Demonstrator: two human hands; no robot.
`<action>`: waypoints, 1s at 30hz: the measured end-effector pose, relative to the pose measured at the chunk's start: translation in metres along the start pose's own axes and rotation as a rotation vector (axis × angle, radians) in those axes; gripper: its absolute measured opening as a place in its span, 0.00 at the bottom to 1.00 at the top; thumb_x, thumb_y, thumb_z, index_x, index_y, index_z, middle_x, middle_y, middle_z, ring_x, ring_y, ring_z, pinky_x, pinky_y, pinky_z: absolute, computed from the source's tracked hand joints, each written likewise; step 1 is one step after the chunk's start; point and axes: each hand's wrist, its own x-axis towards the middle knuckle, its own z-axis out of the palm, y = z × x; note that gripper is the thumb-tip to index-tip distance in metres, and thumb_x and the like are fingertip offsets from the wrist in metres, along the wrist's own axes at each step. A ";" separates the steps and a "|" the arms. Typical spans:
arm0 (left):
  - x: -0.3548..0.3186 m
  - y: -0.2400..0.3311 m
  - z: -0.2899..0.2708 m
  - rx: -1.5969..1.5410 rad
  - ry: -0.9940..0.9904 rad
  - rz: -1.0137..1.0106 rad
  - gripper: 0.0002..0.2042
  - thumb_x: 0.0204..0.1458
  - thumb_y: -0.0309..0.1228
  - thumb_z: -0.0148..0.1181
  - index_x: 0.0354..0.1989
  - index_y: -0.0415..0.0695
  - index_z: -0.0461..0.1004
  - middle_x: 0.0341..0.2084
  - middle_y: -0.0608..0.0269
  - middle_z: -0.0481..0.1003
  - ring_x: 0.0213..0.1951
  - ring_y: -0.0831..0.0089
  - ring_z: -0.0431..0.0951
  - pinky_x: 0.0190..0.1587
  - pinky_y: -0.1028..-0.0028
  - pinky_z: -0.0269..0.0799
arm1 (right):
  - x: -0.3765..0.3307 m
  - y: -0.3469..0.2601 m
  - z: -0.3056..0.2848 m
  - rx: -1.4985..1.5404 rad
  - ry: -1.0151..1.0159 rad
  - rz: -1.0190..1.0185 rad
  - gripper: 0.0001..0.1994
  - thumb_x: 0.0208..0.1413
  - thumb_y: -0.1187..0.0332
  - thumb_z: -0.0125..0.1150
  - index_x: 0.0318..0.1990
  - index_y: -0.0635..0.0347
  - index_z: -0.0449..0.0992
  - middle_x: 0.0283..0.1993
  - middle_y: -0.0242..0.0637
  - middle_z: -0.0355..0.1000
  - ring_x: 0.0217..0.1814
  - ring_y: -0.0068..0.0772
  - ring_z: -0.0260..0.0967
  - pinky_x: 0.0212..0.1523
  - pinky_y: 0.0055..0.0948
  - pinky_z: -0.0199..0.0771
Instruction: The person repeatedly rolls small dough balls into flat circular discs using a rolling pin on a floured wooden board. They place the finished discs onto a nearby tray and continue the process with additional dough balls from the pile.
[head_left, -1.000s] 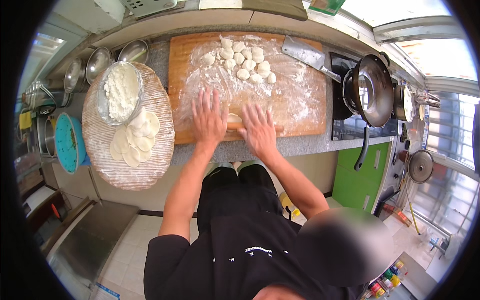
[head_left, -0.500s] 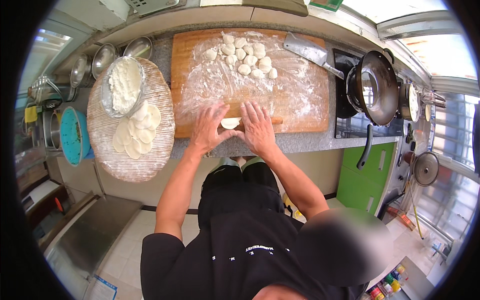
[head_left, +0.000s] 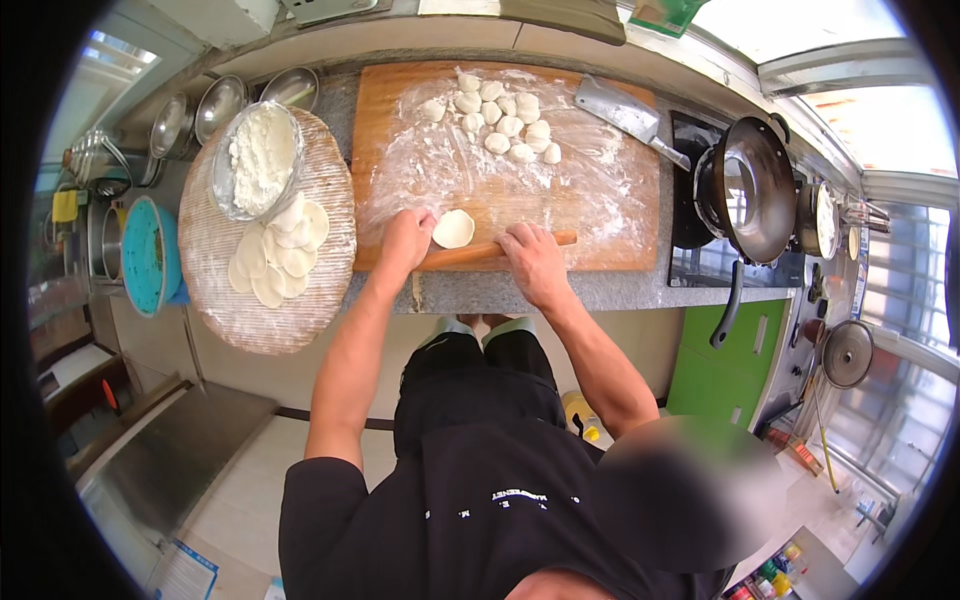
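the left hand (head_left: 405,240) and right hand (head_left: 533,262) both press palm-down on the rolling pin (head_left: 490,252), at the near edge of the cutting board (head_left: 620,215). the dough disc (head_left: 453,228) lies just behind the pin, between the hands. i think even, light pressure keeps it round.

Person seen from above wearing a black short-sleeved T-shirt (head_left: 470,510) with small white lettering across the chest, black trousers (head_left: 480,385), and bare forearms.

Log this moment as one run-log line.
left hand on rolling pin | right hand on pin | dough round on floured board
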 end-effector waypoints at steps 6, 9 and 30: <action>-0.023 -0.022 0.008 0.318 0.380 0.204 0.23 0.72 0.41 0.53 0.68 0.40 0.74 0.65 0.44 0.74 0.68 0.45 0.70 0.72 0.49 0.63 | 0.014 -0.009 -0.003 0.029 -0.019 0.083 0.18 0.56 0.68 0.70 0.55 0.56 0.81 0.55 0.37 0.75 0.60 0.46 0.72 0.61 0.45 0.73; -0.018 -0.039 0.032 0.486 0.408 0.319 0.31 0.72 0.44 0.50 0.80 0.42 0.59 0.78 0.43 0.57 0.80 0.43 0.51 0.82 0.45 0.44 | 0.019 -0.014 0.011 -0.095 -0.021 0.023 0.24 0.64 0.61 0.65 0.67 0.55 0.76 0.70 0.41 0.70 0.75 0.47 0.65 0.73 0.48 0.65; -0.008 -0.013 -0.007 0.266 -0.131 0.698 0.20 0.60 0.36 0.70 0.59 0.45 0.82 0.56 0.54 0.81 0.54 0.54 0.82 0.60 0.58 0.77 | 0.057 -0.022 0.007 -0.183 -0.197 0.126 0.51 0.60 0.43 0.69 0.82 0.63 0.52 0.86 0.47 0.51 0.88 0.51 0.47 0.85 0.55 0.46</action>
